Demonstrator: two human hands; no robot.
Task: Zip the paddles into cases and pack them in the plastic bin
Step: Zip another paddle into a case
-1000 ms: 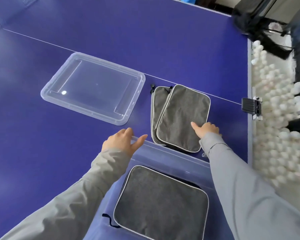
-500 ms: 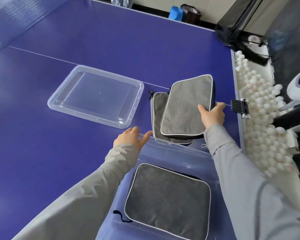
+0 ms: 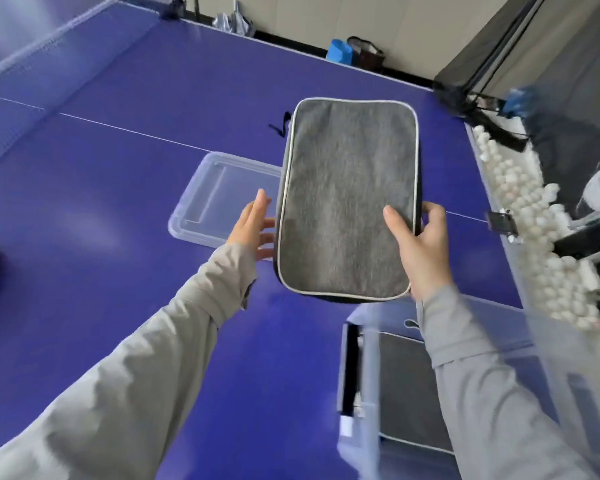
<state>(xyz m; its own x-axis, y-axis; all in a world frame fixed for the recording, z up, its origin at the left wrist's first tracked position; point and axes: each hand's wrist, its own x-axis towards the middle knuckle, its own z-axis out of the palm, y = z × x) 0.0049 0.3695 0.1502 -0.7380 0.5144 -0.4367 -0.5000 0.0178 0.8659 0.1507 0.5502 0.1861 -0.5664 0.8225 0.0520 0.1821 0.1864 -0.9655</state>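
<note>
I see the gray case up in the air at mid-view, broad face toward the camera. Half a second ago it was only just tipping off the table. My right hand grips its edge at 3 o'clock, thumb flat on the front and fingers curled behind. My left hand has left the bin rim and now sits at the case's 9 o'clock edge, fingers straight and spread. I cannot tell whether it touches. The bin has slid to 5 o'clock with a second case lying inside. The clear lid lies on the table at 9 o'clock, partly behind the raised case.
</note>
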